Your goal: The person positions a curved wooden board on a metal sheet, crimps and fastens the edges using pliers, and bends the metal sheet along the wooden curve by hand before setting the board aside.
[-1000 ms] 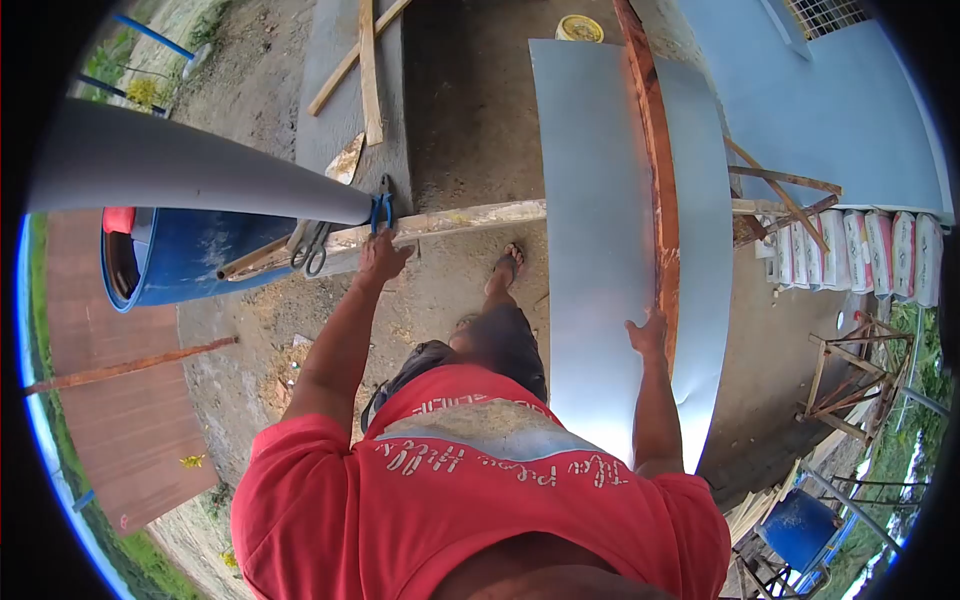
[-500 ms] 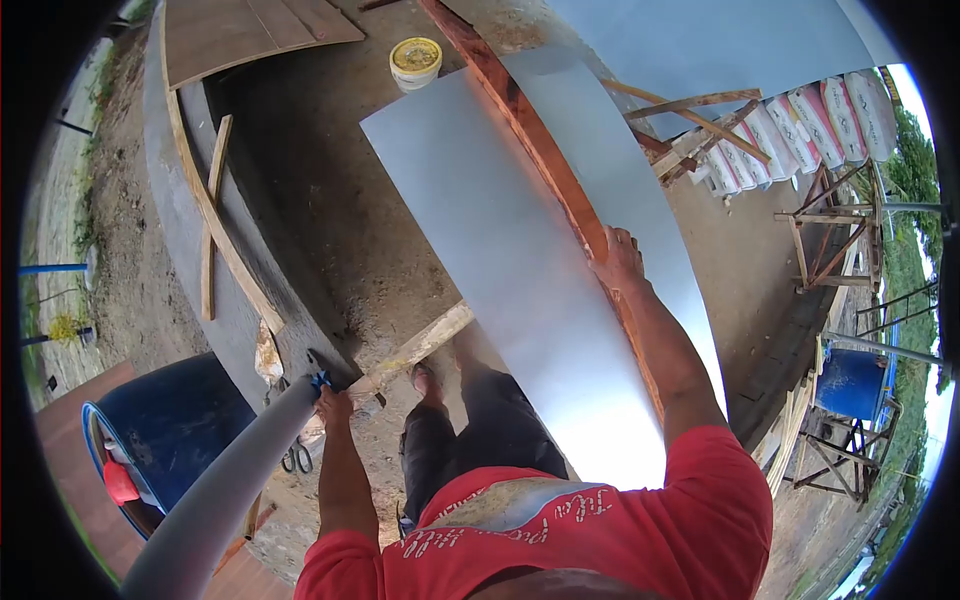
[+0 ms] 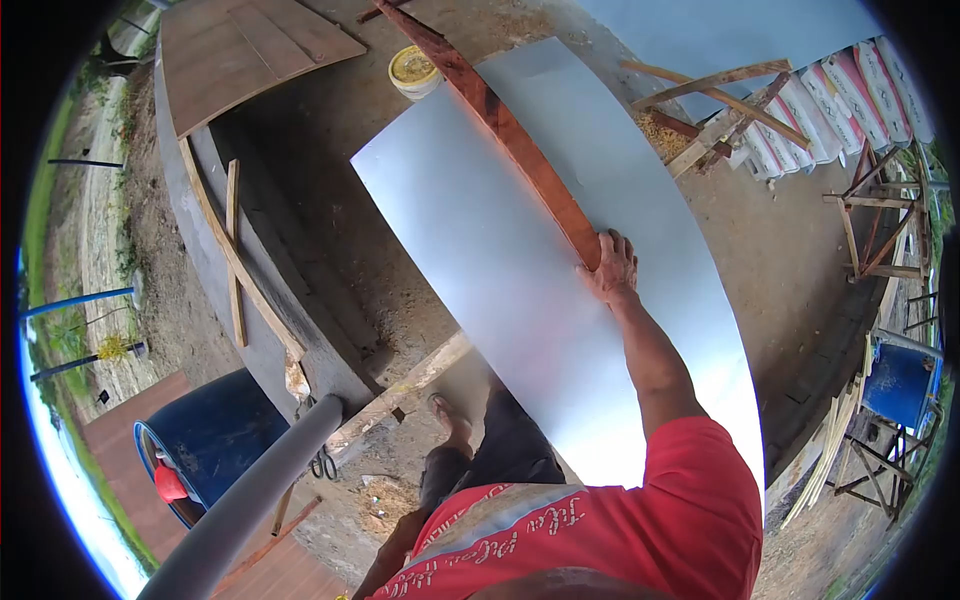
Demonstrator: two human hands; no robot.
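Observation:
My right hand (image 3: 610, 268) is closed round the near end of a long reddish-brown wooden board (image 3: 520, 150). The board runs away from me across a large, shiny metal sheet (image 3: 450, 220), and its far end reaches past the sheet's far edge. Of my left arm (image 3: 400, 545), only part shows at the bottom, beside the red shirt; the left hand is out of the picture. A trowel (image 3: 297, 380) and scissors (image 3: 322, 464) are near a grey post (image 3: 250, 490) at left.
A white bucket (image 3: 415, 88) stands beyond the sheet. Boards (image 3: 236, 260) lie on the low concrete wall (image 3: 345, 385) at left, near a blue barrel (image 3: 215, 440). A timber (image 3: 405, 385) crosses before my feet. Bags (image 3: 840, 100) line the right, behind wooden supports.
The board has slid away from me, so my right hand is now at its near end. My left hand has left the view, along with the blue-handled thing it held by the post.

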